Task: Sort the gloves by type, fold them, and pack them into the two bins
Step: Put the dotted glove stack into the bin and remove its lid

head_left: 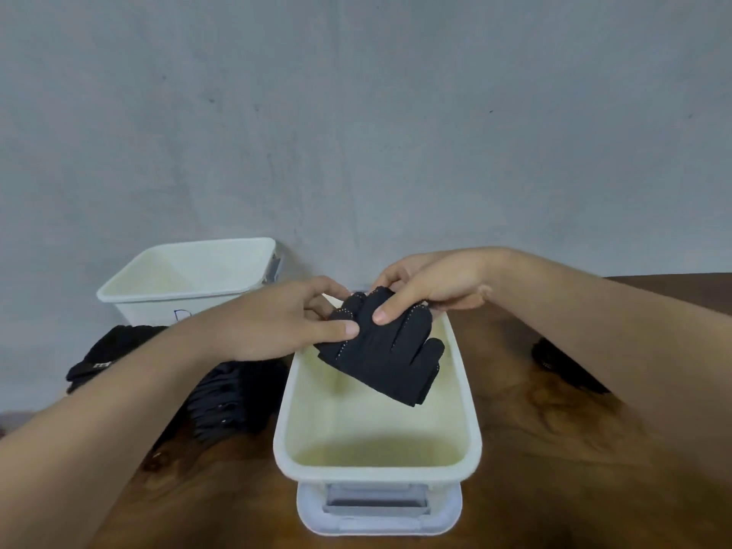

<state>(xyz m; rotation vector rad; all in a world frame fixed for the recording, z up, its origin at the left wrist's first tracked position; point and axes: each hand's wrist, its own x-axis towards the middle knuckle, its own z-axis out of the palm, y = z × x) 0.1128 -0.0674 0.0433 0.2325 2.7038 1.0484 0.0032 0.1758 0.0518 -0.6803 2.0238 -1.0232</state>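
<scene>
The left hand [285, 322] and right hand [431, 287] pinch a folded black fabric glove [384, 358] above the near white plastic bin [285, 429] on the brown wooden counter [554, 469]. On the far white plastic bin [190, 271], blue writing [183, 314] is mostly hidden behind the left forearm [119, 410]. The white tag [102, 365] on the heaped black gloves [233, 402] is unreadable.

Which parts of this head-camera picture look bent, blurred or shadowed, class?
Head view: the wide lens stretches the frame's edges; light is soft, no glare; the black glove over the near bin loses detail; a faint shadow darkens that bin's floor.
</scene>
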